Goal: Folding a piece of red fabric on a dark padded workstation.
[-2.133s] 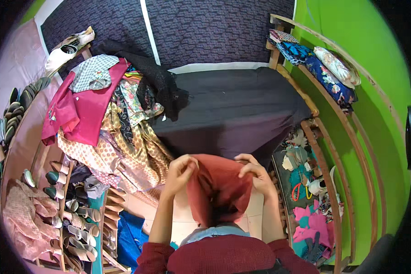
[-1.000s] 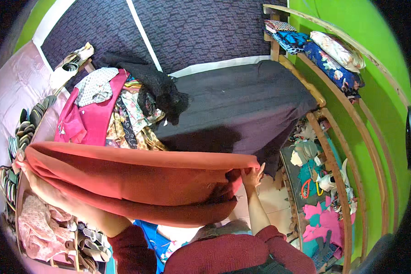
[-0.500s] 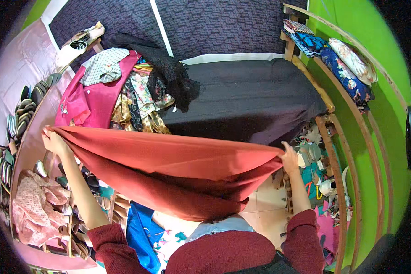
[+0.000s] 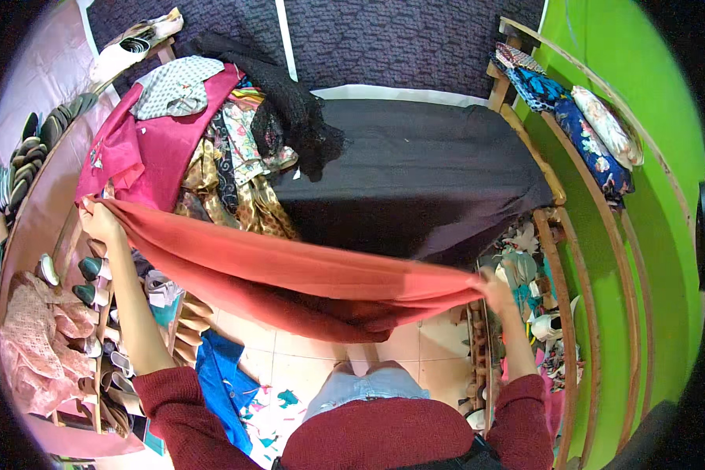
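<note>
Rust-red cloth [image 4: 290,270] stretched wide across the view, 9 to 3 o'clock, held in the air in front of the bed [image 4: 423,172] w/ dark cover. Left hand [image 4: 98,219] at 9 o'clock, closed, pinching the cloth's upper corner. Right hand [image 4: 495,288] at 3 o'clock, closed on the opposite end. Cloth sags in the middle, lower fold hanging toward the tiled floor [image 4: 305,368]. Pile of mixed clothes [image 4: 211,149] at 11 o'clock on the bed, just behind the cloth. Shoe rack [image 4: 94,313] at 8 o'clock, under the left arm. Blue garment [image 4: 219,376] on floor at 7 o'clock.
</note>
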